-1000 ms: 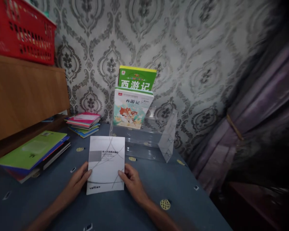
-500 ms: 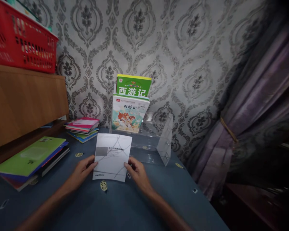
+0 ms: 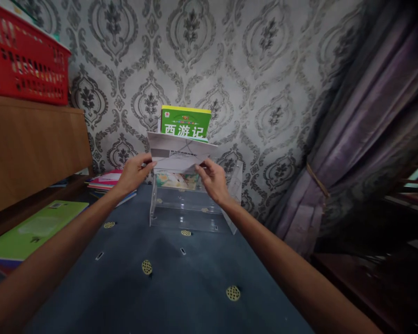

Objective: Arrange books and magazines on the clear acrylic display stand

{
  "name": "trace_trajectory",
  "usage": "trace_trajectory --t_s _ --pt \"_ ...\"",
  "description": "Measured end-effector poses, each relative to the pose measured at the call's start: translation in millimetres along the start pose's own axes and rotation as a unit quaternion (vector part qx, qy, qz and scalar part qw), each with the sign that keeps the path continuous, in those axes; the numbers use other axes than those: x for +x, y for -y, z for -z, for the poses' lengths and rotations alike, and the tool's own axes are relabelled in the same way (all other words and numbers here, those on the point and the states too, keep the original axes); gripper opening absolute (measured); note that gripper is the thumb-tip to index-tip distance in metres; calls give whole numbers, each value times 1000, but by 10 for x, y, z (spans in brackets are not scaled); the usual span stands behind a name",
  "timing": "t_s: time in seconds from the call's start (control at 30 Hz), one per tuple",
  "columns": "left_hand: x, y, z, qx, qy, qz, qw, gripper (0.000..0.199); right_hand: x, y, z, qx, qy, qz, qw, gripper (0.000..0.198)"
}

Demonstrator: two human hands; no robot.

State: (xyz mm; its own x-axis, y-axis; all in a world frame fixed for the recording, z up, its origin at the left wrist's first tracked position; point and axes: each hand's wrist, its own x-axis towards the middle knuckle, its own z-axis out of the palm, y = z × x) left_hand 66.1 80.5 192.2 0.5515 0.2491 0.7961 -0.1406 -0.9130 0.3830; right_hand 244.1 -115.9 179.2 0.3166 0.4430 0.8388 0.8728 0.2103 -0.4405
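Blue-grey cloth covers the surface (image 3: pixel 184 287) in front of us, and near its left edge we see a pile topped by a green book (image 3: pixel 52 222). Both our arms reach out over the surface toward its far edge. Our left hand (image 3: pixel 135 172) pinches the lower left corner of a white booklet (image 3: pixel 179 157), thumb on the cover, while our right hand (image 3: pixel 214 178) grips it by the lower right in the same way. We have the booklet raised above the surface, printed cover toward us, tipped back so that its top edge points to the wall (image 3: pixel 230 60) and dips slightly to the right. Its head-to-foot axis runs away from us, so foreshortened that we cannot tell which side is longer. Just beyond stands a clear stand (image 3: pixel 191 220), toward the far edge; we cannot tell whether the booklet touches it. In the stand's left part, an illustrated book (image 3: pixel 177 181) shows below the booklet, and a green-and-yellow book (image 3: pixel 186 123) rises behind. At the far left corner, we see a pink-topped stack (image 3: pixel 107 176).
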Motion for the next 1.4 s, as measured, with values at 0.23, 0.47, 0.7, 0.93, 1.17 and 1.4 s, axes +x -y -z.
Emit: trace_trajectory --t_s 0.23,0.47,0.7,0.93,1.17,1.4 --pt "137 49 -132 11 -9 -31 999 24 41 -135 19 -36 -15 15 999 18" --pt "97 157 -255 0 4 -11 1000 25 -10 -268 4 -59 -11 5 998 18" --pt "136 197 -268 12 -4 -20 1000 25 15 -293 -19 -53 -11 -5 998 19" --pt "140 258 -246 -12 -10 -21 1000 24 6 -394 -90 -58 -27 2 998 20" --pt "146 338 -284 -13 -35 -26 999 26 -18 -430 -133 -34 -30 10 999 27" --pt "165 376 -257 -1 -8 -22 1000 25 -35 -412 -129 -50 -21 -1 999 24"
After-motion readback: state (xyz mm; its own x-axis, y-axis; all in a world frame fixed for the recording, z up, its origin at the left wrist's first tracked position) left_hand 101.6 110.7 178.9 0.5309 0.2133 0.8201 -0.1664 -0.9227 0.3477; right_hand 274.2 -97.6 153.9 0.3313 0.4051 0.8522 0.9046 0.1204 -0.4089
